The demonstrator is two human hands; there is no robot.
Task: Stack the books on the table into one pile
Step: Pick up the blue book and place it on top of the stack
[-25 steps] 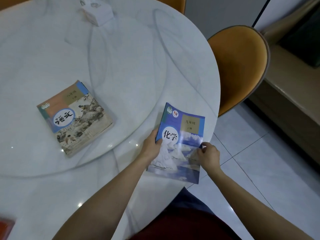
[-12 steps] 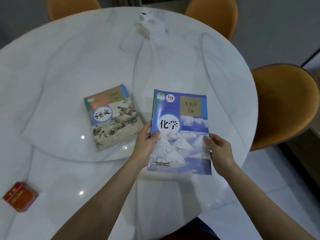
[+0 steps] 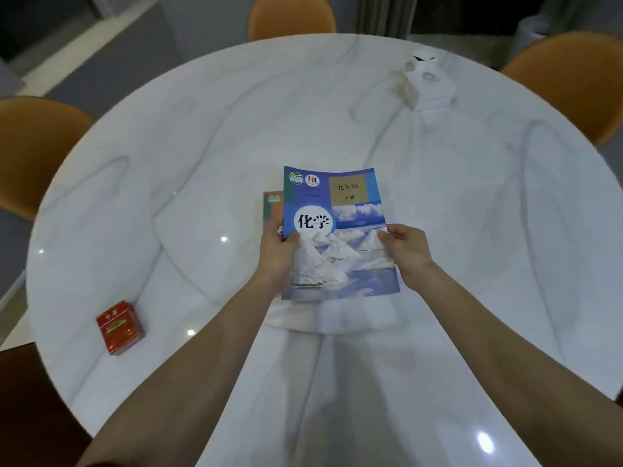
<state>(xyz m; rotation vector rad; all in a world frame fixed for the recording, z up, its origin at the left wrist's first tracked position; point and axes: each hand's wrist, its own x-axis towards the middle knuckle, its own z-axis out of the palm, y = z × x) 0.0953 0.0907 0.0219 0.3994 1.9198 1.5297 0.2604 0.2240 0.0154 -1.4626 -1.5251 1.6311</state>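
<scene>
A blue chemistry book [image 3: 340, 210] with white mounds on its cover is held over the middle of the round white marble table [image 3: 202, 146]. My left hand [image 3: 278, 256] grips its left edge and my right hand [image 3: 406, 251] grips its right edge. Under it lies a second book [image 3: 272, 210], almost fully covered; only a strip of its orange and green left side shows. I cannot tell whether the blue book rests on it or hovers just above.
A small red box [image 3: 119, 326] sits near the table's front left edge. A white tissue box [image 3: 428, 85] stands at the far right. Orange chairs [image 3: 291, 15] ring the table at the back, left and right.
Both hands carried the blue book from the table's right edge leftwards over the second book, which now is nearly hidden. The view has swung left.
</scene>
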